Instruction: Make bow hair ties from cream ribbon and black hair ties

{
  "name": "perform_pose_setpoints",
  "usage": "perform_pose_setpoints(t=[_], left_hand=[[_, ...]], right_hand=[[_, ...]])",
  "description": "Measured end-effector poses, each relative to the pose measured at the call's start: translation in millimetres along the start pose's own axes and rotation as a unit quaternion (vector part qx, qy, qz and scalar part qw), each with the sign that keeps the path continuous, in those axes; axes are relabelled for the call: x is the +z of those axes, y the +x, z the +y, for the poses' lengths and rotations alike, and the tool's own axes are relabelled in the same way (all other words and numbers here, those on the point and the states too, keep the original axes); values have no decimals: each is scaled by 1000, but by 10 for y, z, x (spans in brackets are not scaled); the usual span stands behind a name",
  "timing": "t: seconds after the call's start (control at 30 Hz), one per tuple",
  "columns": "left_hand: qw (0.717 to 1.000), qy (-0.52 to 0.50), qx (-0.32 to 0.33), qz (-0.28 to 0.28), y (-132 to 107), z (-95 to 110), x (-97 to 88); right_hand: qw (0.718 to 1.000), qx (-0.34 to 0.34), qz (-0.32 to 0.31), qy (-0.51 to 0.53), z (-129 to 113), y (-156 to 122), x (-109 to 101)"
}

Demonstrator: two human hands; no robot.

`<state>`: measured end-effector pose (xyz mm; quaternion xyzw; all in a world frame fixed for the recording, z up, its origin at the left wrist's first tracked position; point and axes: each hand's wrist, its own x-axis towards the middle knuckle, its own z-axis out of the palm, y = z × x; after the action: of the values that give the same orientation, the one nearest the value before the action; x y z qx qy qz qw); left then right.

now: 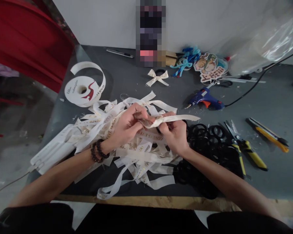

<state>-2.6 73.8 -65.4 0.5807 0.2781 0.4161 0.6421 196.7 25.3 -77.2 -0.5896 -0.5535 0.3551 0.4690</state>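
Note:
Both hands meet over a heap of cut white ribbons printed with gold letters. Between them is a white ribbon strip, looped or folded near the fingertips, with one tail sticking out to the right. My left hand pinches the strip's left part; a dark bead bracelet circles that wrist. My right hand grips the strip between thumb and fingers, close to the fold. A pile of black hair ties lies beside my right hand. Farther back sits a finished white bow with a black band behind it.
A ribbon spool stands at the back left, above a white power strip. On the right are a blue glue gun with its cord, yellow-handled scissors and a yellow utility knife. Another cutter lies near the wall.

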Motion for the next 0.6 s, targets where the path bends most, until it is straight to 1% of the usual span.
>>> perform_pose_setpoints(t=[0.07,0.13,0.2,0.33,0.4,0.53,0.6], left_hand=[[999,29,17,20,-6,-3,9],[997,70,34,29,-14,4,13],[994,98,42,22,-21,25,9],[989,130,68,-19,-15,76,4],[983,160,92,-11,-2,85,15],[960,236,151,5,23,52,40],[956,242,163,10,29,26,39]], right_hand=[[1000,-6,-5,-17,4,6,5],[1000,-7,-8,-25,12,11,14],[1000,-5,-6,-26,23,16,21],[1000,-5,-7,-30,37,21,16],[999,-14,-12,-45,32,21,7],[996,-32,-10,-83,-2,15,8],[996,-30,-11,-89,-21,11,16]])
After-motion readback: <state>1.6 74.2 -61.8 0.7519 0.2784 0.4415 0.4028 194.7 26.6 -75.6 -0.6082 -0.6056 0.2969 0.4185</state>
